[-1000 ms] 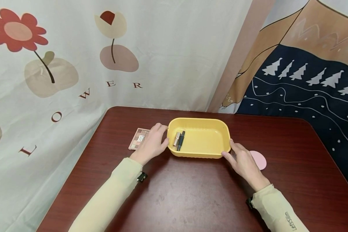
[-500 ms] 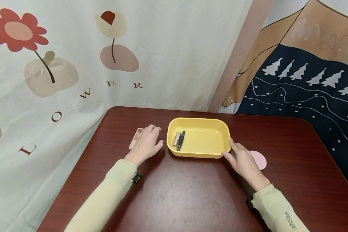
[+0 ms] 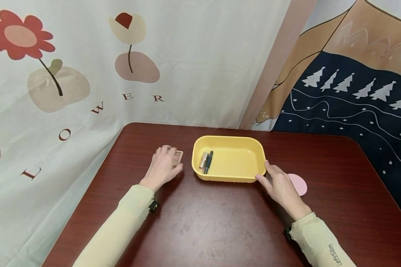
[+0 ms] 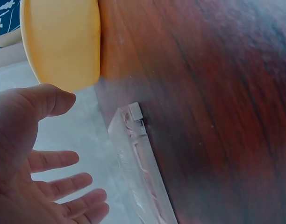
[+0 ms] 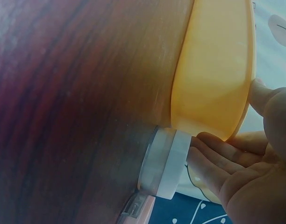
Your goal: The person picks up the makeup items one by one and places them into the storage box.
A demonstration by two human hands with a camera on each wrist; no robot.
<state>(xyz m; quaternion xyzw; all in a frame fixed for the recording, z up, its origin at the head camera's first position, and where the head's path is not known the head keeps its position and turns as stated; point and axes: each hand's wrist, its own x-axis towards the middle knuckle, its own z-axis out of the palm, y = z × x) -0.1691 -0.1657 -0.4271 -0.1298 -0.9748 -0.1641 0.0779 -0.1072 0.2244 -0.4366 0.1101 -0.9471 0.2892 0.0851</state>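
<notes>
In the head view my left hand [image 3: 160, 167] is over a makeup palette [image 3: 178, 157], hiding part of it. In the left wrist view its fingers are spread beside the palette's edge [image 4: 145, 170]; whether they touch it cannot be told. My right hand [image 3: 282, 186] touches the right end of a yellow plastic basket [image 3: 235, 157]. Its thumb meets the rim in the right wrist view, and the extended fingers lie at the end wall. Inside the basket, on the left, a gold lipstick tube [image 3: 204, 160] lies beside a black pen-like tube [image 3: 208, 162].
A pink round item [image 3: 298, 184] is partly behind my right hand. The right wrist view shows a white-lidded jar [image 5: 166, 163] beside my fingers and a pink item [image 5: 140, 209] below it. The dark red-brown table [image 3: 214, 222] meets printed curtains [image 3: 200, 66] at the back.
My left hand has left the basket's left rim and moved left over the palette, whose right part shows now where its left part showed before. The right hand stays at the basket.
</notes>
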